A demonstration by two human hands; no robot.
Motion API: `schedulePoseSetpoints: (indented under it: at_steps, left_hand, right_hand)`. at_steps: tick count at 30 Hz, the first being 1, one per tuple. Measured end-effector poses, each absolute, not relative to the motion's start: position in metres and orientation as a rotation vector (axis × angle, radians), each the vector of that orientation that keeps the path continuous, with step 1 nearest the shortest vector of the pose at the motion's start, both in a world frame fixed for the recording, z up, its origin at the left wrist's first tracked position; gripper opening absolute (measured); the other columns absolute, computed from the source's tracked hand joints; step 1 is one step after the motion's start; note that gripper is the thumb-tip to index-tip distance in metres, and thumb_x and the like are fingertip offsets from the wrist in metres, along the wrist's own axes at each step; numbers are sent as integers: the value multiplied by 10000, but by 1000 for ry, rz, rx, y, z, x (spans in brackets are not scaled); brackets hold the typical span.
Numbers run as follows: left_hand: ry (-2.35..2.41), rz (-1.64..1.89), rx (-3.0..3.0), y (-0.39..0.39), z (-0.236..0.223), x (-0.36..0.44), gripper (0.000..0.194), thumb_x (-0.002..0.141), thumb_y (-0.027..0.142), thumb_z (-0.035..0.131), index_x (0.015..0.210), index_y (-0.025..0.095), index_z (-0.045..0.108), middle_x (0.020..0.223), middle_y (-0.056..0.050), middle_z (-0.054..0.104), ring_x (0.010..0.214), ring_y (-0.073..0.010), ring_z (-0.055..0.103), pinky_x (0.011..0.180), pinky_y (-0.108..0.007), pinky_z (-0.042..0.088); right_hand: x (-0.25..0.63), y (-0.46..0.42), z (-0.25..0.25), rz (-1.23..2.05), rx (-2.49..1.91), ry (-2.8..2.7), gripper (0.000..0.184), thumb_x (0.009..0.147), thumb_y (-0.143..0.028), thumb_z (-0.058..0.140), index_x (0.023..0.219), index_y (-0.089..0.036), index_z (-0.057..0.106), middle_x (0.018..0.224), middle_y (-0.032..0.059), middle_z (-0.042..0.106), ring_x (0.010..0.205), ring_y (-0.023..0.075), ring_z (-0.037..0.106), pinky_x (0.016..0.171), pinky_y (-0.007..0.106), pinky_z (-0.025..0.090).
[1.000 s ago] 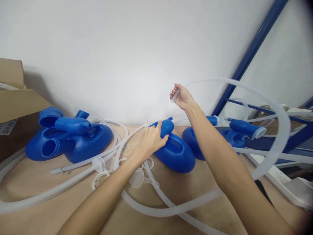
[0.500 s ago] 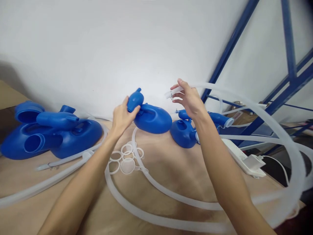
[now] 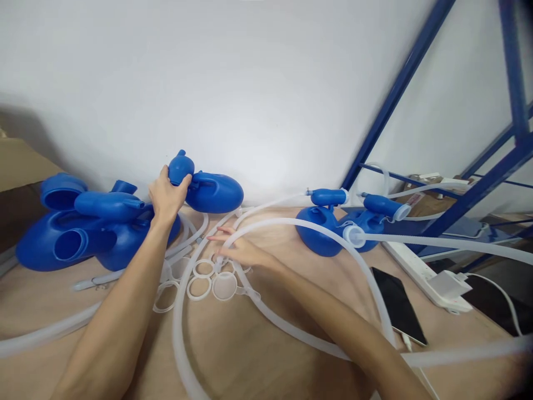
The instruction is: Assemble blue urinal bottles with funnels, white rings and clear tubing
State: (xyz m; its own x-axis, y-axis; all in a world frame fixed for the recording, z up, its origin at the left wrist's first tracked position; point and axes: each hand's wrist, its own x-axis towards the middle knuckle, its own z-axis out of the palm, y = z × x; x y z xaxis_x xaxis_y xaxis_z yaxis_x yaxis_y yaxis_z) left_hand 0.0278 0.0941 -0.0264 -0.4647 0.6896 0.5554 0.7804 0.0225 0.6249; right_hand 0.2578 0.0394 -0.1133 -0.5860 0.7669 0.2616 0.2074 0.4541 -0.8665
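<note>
My left hand [image 3: 169, 191] grips a blue plastic urinal bottle [image 3: 219, 193] by its upright neck, fingers and thumb closed around the bulbous part. The bottle is held up near the wall, its spout on top. Low over the tabletop, my right hand [image 3: 245, 250] holds a translucent hose [image 3: 287, 221] close to its end, with some fingers stretched out. That end points down among several white ring caps [image 3: 225, 285]. The hose arcs from my hand to the right, over my forearm.
More blue bottles [image 3: 37, 239] are grouped at the left, beside a cardboard box [image 3: 25, 161]. Blue bottles with hoses fitted [image 3: 318, 230] stand at the right. A phone [image 3: 400, 305], a power strip [image 3: 420, 269] and a blue metal frame [image 3: 400, 94] lie beyond. Other hoses curve across the table.
My right hand has come down and left with the hose end, from the air to the ring caps. The bottle in my left hand sits farther left in view; the view has shifted too.
</note>
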Motion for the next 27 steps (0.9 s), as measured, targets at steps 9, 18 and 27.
schedulePoseSetpoints:
  at_steps: [9,18,27]
  left_hand:
    - [-2177,-1378,-1772,128,-39,65,736,908,593,550,1466,114,534,1293,-254,695,1270,-463,615,1068,-570,460]
    - [-2314,-1255,-1811,177,-41,77,764,889,622,567,1414,69,514,1367,-306,627,1310,-458,572,1078,-542,459]
    - [-2222,-1060,-2015,172,-41,63,842,800,625,706,1461,154,483,1378,-225,654,1286,-398,611,1061,-468,490]
  right_hand:
    - [242,51,-132,468,-739,-2607,468,978,-503,618,1432,-394,656,1368,62,699,1283,373,561,1187,573,310]
    - [265,43,-85,232,-596,-2882,336,922,-547,683,861,-216,687,994,60,658,1026,276,559,951,415,479]
    - [308,22,-2,677,-854,-2706,348,1015,-574,516,1065,-237,588,1074,45,637,1024,253,582,933,411,456]
